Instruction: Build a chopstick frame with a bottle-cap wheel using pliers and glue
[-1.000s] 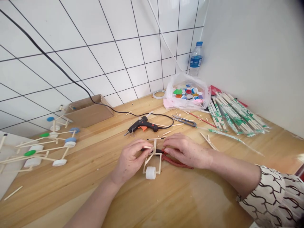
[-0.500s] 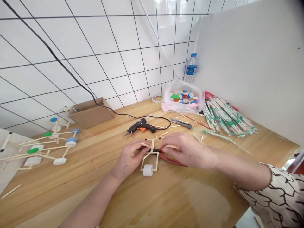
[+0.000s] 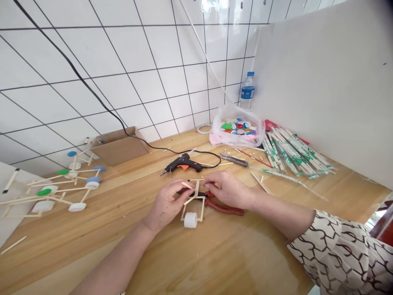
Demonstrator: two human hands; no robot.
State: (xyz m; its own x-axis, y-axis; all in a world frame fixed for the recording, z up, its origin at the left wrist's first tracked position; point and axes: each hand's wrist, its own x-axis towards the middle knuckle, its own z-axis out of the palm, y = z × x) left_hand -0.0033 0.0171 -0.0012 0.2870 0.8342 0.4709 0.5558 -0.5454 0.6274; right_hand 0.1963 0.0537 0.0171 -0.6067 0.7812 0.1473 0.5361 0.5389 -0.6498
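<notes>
A small model of wooden sticks (image 3: pixel 203 207) stands in the middle, with a white bottle-cap wheel (image 3: pixel 190 220) at its near end. My left hand (image 3: pixel 167 203) is closed, thumb and finger pinching a slanting stick at the model's upper left. On the other side my right hand (image 3: pixel 229 190) has its fingertips closed at the right end of the thin crossbar (image 3: pixel 195 180), covering that tip. Red-handled pliers (image 3: pixel 227 208) lie on the table beneath the right hand, their dark jaws behind the model.
A black glue gun (image 3: pixel 182 163) lies beyond my hands, beside thread snips (image 3: pixel 235 159). Farther back are a bag of bottle caps (image 3: pixel 215 133), a water bottle (image 3: pixel 247 92) and wrapped chopsticks (image 3: pixel 294 153). Left stand a cardboard box (image 3: pixel 121 148) and a larger stick model with cap wheels (image 3: pixel 66 189).
My right hand has shifted slightly left and up, from over the pliers to the crossbar's right end. More of the red handles shows. The left hand keeps its pinch.
</notes>
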